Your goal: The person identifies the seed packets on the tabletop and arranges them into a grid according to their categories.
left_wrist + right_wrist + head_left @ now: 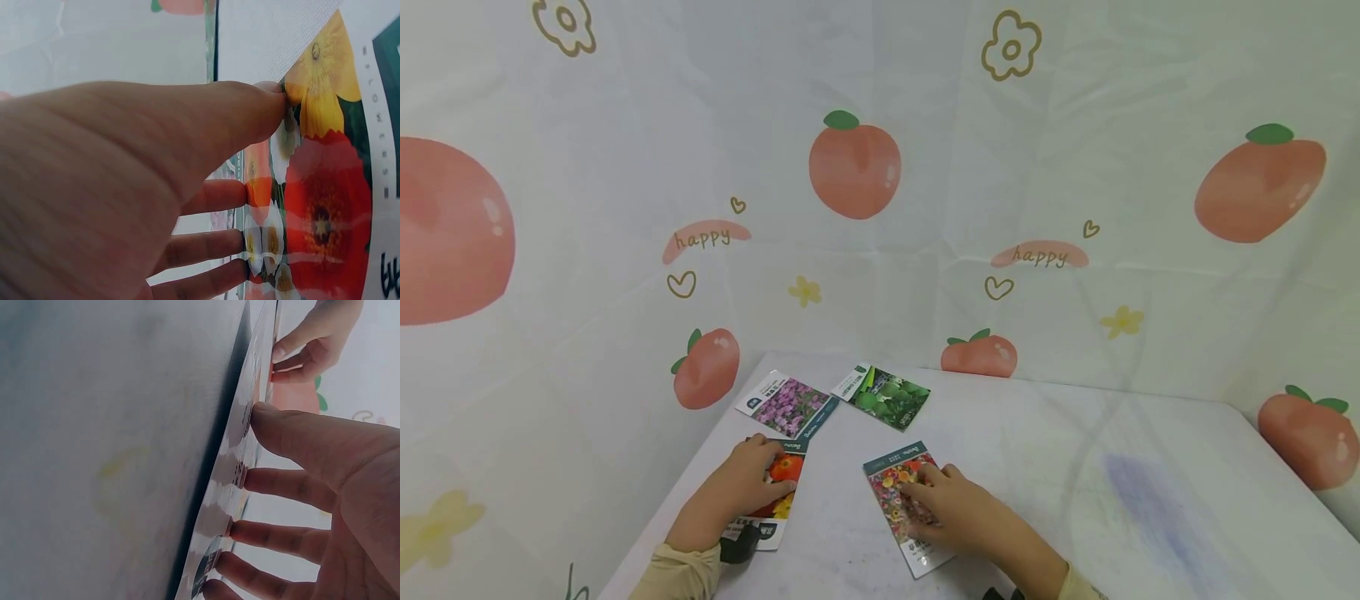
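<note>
In the head view my left hand (742, 481) lies over a seed packet (787, 468) with red, orange and yellow flowers. The left wrist view shows its thumb and fingertips touching the printed face of that poppy-like flower packet (328, 206). My right hand (958, 510) rests on a second seed packet (889, 497), printed with many small mixed flowers. In the right wrist view the thumb and fingertips of my right hand (312, 506) touch the packet's face (215, 506), spread apart. Both packets lie at a slant, partly covered by the hands.
Beyond the left hand lies a packet with purple flowers (790, 407). To its right is a packet with green round produce (887, 398). The white tabletop (1022, 450) meets a fruit-printed curtain (925, 292) at the back and left. A bluish stain (1157, 508) marks the right side.
</note>
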### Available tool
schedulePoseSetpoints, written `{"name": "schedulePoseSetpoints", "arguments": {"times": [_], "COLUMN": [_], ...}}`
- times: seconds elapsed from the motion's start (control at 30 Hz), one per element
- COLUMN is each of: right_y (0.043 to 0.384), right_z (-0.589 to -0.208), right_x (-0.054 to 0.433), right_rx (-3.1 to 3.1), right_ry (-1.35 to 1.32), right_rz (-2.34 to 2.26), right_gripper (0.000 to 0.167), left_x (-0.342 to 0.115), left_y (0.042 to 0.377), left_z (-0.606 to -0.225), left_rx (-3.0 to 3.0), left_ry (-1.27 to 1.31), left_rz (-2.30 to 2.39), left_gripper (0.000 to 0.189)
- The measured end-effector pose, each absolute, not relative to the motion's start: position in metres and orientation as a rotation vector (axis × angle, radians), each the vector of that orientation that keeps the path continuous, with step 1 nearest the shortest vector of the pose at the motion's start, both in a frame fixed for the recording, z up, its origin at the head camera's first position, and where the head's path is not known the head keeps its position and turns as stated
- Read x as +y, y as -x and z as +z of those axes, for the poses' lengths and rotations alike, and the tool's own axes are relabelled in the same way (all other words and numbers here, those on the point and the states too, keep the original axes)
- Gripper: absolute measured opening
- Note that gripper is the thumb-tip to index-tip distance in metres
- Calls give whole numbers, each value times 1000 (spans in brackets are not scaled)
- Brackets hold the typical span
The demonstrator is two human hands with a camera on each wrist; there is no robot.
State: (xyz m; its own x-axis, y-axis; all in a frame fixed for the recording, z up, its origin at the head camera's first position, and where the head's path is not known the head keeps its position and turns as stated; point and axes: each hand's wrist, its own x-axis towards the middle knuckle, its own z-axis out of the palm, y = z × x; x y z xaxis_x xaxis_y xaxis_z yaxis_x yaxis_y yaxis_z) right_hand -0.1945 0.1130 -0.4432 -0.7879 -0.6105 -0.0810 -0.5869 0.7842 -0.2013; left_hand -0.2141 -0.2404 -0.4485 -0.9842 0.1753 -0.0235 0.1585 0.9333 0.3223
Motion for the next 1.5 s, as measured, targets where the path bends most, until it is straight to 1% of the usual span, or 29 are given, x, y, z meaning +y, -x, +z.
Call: {"name": "schedulePoseSetpoints", "arguments": {"times": [0.57, 0.87, 1.23, 1.5], "right_y": [189, 190, 184, 181], "right_z": [-444, -445, -443, -438], "right_x": [125, 128, 134, 136], "right_rx": [2864, 2835, 2865, 2853], "right_ry": [1015, 954, 1007, 949], "right_rz": [-302, -305, -321, -317], "right_gripper": [53, 53, 52, 52], "left_x": [-243, -242, -241, -241], "left_y": [213, 212, 210, 210], "left_z": [-451, -452, -448, -449], "left_rx": [3035, 3044, 3042, 3039], "left_ry": [-251, -256, -254, -257], "left_rz": [526, 543, 546, 540], "left_gripper": [56, 55, 55, 55]}}
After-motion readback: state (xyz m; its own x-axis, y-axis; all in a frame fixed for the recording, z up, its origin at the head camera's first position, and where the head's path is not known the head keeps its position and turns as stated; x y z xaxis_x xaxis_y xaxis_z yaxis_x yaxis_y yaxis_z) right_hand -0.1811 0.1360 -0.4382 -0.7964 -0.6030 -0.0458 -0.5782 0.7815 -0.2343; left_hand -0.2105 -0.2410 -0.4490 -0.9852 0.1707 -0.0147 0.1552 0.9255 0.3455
